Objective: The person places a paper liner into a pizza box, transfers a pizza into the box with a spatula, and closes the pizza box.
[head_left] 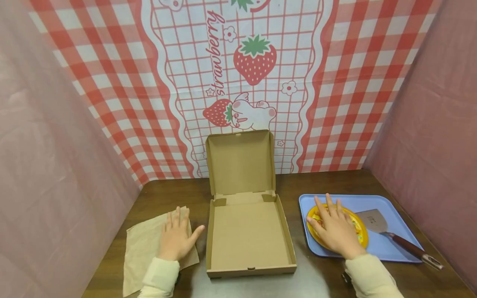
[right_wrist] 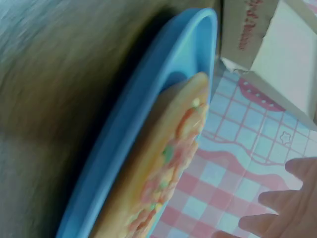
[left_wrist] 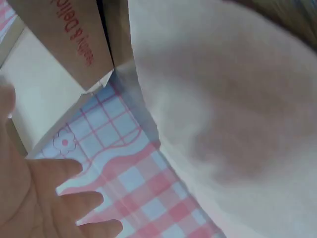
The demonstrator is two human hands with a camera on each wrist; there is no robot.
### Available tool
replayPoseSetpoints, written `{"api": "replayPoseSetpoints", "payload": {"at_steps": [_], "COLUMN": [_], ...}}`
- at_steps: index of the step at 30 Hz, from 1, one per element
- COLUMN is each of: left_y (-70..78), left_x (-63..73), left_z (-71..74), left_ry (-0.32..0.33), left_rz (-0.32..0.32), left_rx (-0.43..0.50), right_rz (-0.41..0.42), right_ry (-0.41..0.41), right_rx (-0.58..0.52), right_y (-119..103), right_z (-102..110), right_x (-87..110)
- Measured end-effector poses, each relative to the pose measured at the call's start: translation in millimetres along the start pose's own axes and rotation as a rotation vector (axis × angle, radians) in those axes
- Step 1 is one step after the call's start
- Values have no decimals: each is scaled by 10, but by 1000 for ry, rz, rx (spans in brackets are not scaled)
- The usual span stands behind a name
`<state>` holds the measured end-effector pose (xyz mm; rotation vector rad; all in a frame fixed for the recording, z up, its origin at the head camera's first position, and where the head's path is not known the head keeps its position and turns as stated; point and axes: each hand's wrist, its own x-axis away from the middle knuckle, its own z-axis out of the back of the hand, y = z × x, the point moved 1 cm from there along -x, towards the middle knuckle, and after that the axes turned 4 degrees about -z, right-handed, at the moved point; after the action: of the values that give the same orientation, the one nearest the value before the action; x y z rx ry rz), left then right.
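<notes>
In the head view my left hand is held with spread fingers over a sheet of brown paper, overlapping its right part. The left wrist view shows the paper large and close, with the hand's fingers extended beside it. My right hand, fingers spread, is over a round pizza on a blue tray and hides much of its top. In the right wrist view, a gap shows between the fingers and the pizza. Neither hand grips anything.
Between the hands stands a cardboard pizza box, its lid raised toward the back. A spatula with a dark handle lies on the tray, the handle reaching past the tray's edge. A strawberry-print checked cloth hangs behind the table.
</notes>
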<state>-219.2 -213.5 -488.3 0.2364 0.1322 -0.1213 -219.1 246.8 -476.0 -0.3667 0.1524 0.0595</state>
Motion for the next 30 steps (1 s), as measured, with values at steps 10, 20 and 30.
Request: {"api": "replayPoseSetpoints", "payload": {"at_steps": [10, 20, 30], "left_y": [-236, -623, -963], "left_x": [72, 267, 388], "left_z": [256, 320, 303], "left_ry": [93, -25, -87], "left_rz": [42, 172, 308], "left_rx": [-42, 5, 138], "right_rz": [9, 57, -79], "right_ry": [22, 24, -136], "right_rx": [-163, -313, -501], "right_y": [-160, -362, -465], "right_z": [39, -166, -359], "right_x": [-81, -76, -41]}}
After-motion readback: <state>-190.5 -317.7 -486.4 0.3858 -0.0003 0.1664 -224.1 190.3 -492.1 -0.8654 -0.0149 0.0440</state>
